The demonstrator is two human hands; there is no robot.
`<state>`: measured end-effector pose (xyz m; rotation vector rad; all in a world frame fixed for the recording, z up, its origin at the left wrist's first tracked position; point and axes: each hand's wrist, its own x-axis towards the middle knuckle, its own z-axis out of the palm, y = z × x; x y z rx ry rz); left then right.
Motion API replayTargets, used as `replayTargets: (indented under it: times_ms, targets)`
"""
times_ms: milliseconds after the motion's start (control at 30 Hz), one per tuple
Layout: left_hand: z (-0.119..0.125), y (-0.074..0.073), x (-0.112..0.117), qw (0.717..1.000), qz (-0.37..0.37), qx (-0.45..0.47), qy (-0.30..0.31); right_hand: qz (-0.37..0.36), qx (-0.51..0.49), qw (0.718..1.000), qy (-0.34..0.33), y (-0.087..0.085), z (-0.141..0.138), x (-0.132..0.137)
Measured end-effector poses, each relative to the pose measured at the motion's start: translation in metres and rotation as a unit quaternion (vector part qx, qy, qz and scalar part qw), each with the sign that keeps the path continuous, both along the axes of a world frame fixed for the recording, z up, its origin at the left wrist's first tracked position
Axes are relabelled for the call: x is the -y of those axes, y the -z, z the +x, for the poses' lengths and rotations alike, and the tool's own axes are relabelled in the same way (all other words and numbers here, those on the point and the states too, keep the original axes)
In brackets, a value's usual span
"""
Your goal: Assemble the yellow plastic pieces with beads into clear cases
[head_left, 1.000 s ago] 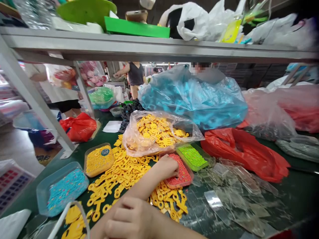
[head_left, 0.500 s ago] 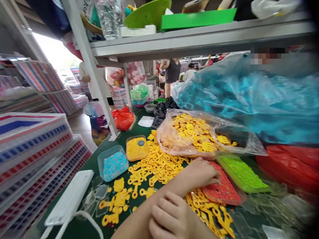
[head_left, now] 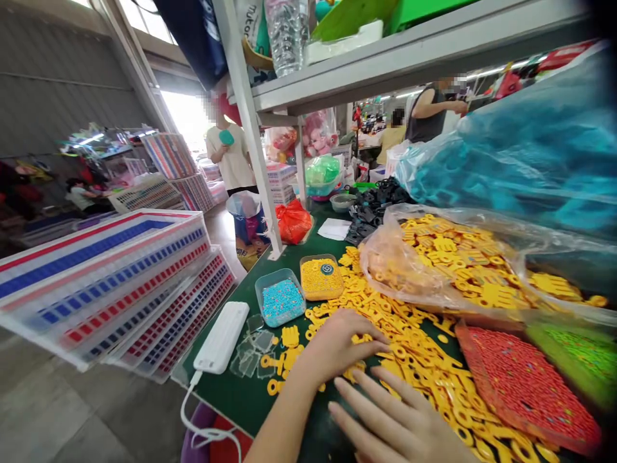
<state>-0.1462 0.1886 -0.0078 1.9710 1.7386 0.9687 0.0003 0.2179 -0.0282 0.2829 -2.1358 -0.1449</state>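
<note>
My left hand (head_left: 340, 344) is palm down above the left side of the loose yellow hand-shaped plastic pieces (head_left: 409, 341). Its thumb and forefinger are apart, with yellow showing between them; no held piece can be made out. Below and to the right, my right hand (head_left: 400, 418) spreads its fingers over the green tabletop (head_left: 224, 399), holding nothing visible. A tray of red beads (head_left: 525, 379) lies right of the pieces. Beyond my left hand stand a tub of blue beads (head_left: 282, 299) and a tub of yellow beads (head_left: 321, 280).
A clear bag of yellow pieces (head_left: 453, 257) lies behind the pile, a large blue-filled bag (head_left: 520, 161) behind it. A white power bank (head_left: 222, 337) with a cable sits at the left edge. A shelf post (head_left: 253, 141) rises ahead; striped crates (head_left: 130, 283) stand left. Several people are farther off.
My view has turned left. My left hand has moved from the red bead tray to the yellow pieces. The right hand has come off my left forearm and spread its fingers.
</note>
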Motion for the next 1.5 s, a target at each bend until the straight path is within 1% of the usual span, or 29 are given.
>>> replayTargets:
  times_ms: [100,167,233,300,400,533,633,667,767,867,1000,1200,1333,1500]
  targets:
    - [-0.015,0.013,0.024,0.998,-0.028,0.02,-0.053,-0.081,0.024,0.996,0.005,0.005,-0.002,-0.005]
    - [-0.022,0.022,0.035,0.997,-0.043,0.013,-0.06,-0.126,0.061,0.99,0.002,0.008,-0.003,-0.011]
    - [-0.027,0.031,0.042,0.997,-0.051,0.005,-0.051,-0.158,0.111,0.981,-0.003,0.01,-0.004,-0.017]
    - [-0.031,0.038,0.046,0.998,-0.049,0.005,-0.05,-0.183,0.174,0.968,-0.004,0.013,-0.004,-0.025]
    - [-0.035,0.049,0.05,0.997,-0.026,0.017,-0.077,-0.203,0.268,0.942,0.012,0.016,-0.003,-0.034]
    - [-0.04,0.057,0.054,0.995,0.007,0.013,-0.101,-0.218,0.344,0.912,0.051,0.015,0.0,-0.041]
    - [-0.045,0.06,0.053,0.991,0.021,0.006,-0.134,-0.227,0.387,0.89,0.075,0.013,0.001,-0.045]
    - [-0.045,0.06,0.052,0.991,0.017,0.003,-0.135,-0.228,0.396,0.885,0.084,0.011,0.001,-0.046]
    - [-0.041,0.059,0.049,0.994,0.001,-0.018,-0.107,-0.227,0.411,0.877,0.104,0.008,0.001,-0.048]
    - [-0.033,0.059,0.045,0.997,0.001,-0.041,-0.072,-0.224,0.419,0.873,0.11,0.006,0.002,-0.049]
    - [-0.023,0.061,0.036,0.997,0.01,-0.059,-0.052,-0.229,0.423,0.869,0.119,0.003,0.003,-0.05]
    - [-0.018,0.061,0.032,0.996,0.019,-0.082,-0.004,-0.228,0.435,0.862,0.127,0.0,0.004,-0.05]
    - [-0.017,0.063,0.033,0.996,0.02,-0.082,0.007,-0.235,0.432,0.861,0.126,0.002,0.004,-0.049]
    - [-0.016,0.063,0.032,0.999,0.01,-0.049,0.001,-0.241,0.428,0.862,0.125,0.004,0.004,-0.051]
